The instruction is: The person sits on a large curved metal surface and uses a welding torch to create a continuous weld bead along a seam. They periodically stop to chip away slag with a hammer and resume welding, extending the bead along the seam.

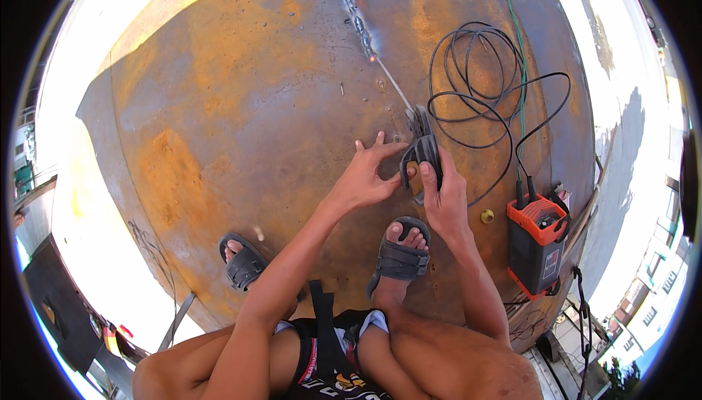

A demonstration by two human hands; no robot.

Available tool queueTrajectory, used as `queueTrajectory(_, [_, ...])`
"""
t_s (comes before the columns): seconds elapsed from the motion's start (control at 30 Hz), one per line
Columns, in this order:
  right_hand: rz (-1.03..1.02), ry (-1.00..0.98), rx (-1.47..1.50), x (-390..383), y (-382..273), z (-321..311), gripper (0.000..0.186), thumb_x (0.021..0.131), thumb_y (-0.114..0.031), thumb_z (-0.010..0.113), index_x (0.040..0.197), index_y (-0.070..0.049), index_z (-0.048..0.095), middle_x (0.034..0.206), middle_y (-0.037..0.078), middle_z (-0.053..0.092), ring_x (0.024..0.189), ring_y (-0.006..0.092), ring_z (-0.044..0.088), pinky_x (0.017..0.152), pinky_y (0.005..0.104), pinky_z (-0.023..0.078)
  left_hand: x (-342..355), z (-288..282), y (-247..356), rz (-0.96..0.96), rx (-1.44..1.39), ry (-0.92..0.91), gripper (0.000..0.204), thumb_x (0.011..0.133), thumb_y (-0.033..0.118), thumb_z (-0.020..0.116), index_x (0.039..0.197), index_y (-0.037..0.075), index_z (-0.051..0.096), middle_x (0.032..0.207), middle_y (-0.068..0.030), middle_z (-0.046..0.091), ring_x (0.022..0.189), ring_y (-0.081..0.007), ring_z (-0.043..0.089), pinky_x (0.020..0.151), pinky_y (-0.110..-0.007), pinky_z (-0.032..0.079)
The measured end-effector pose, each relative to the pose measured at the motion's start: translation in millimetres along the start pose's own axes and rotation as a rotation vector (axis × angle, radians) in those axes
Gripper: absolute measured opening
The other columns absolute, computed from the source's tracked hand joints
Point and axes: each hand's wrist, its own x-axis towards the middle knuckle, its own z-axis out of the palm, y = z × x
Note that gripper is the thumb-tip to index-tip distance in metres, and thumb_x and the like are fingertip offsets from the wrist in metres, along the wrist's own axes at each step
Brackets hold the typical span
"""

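Observation:
My right hand (446,197) is wrapped around a black welding electrode holder (424,137). A thin welding rod (395,84) sticks out of the holder's jaws toward the far left. Its tip glows orange at the near end of a rough weld bead (351,11) on the rusty steel plate (241,129). From the left, my left hand (371,173) has its thumb and index finger at the holder's side, pinching it, while other fingers stretch out. Part of the holder is hidden behind my right fingers.
A black cable (479,96) lies in loops at the right, beside a thin green wire (521,49). An orange and black welding machine (537,243) stands near the plate's right edge, a small yellow round thing (488,216) next to it. My sandalled feet (402,250) rest on the plate.

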Motion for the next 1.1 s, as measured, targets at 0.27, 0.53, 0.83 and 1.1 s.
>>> queueTrajectory(0.27, [-0.004, 0.006, -0.024, 0.5, 2.7, 2.2, 0.041, 0.111, -0.027, 0.060, 0.139, 0.002, 0.056, 0.105, 0.029, 0.072, 0.094, 0.0474, 0.073, 0.077, 0.0471, 0.056, 0.0, 1.1, -0.7, -0.009, 0.006, 0.021, 0.063, 0.093, 0.040, 0.078, 0.147, 0.009, 0.064, 0.143, -0.0194, 0.068, 0.155, -0.0485, 0.036, 0.126, -0.075, 0.010])
queueTrajectory(0.53, [0.006, 0.004, -0.021, 1.5, 2.1, 3.5, 0.041, 0.111, -0.027, 0.060, 0.139, 0.002, 0.057, 0.107, 0.029, 0.072, 0.097, 0.0490, 0.072, 0.079, 0.0476, 0.056, -0.1, 0.3, -2.9, 0.002, -0.009, 0.002, 0.065, 0.095, 0.042, 0.077, 0.146, 0.004, 0.064, 0.147, -0.0248, 0.064, 0.156, -0.0527, 0.032, 0.123, -0.080, 0.009])
queueTrajectory(0.83, [-0.001, 0.006, -0.036, 3.6, 3.0, 4.8, 0.040, 0.111, -0.027, 0.060, 0.139, 0.002, 0.057, 0.107, 0.029, 0.072, 0.098, 0.0498, 0.072, 0.079, 0.0482, 0.056, -0.1, 3.0, -5.2, 0.006, -0.014, 0.050, 0.060, 0.094, 0.036, 0.077, 0.144, 0.006, 0.066, 0.141, -0.0232, 0.069, 0.155, -0.0475, 0.037, 0.127, -0.072, 0.011])
queueTrajectory(1.1, [0.002, 0.006, -0.027, 4.1, 2.7, 5.5, 0.039, 0.112, -0.028, 0.060, 0.139, 0.000, 0.057, 0.107, 0.028, 0.073, 0.099, 0.0495, 0.072, 0.079, 0.0482, 0.056, 0.2, 0.8, -4.0, 0.021, -0.018, 0.018, 0.062, 0.094, 0.036, 0.076, 0.147, 0.005, 0.063, 0.145, -0.0252, 0.066, 0.154, -0.0544, 0.034, 0.122, -0.081, 0.009])
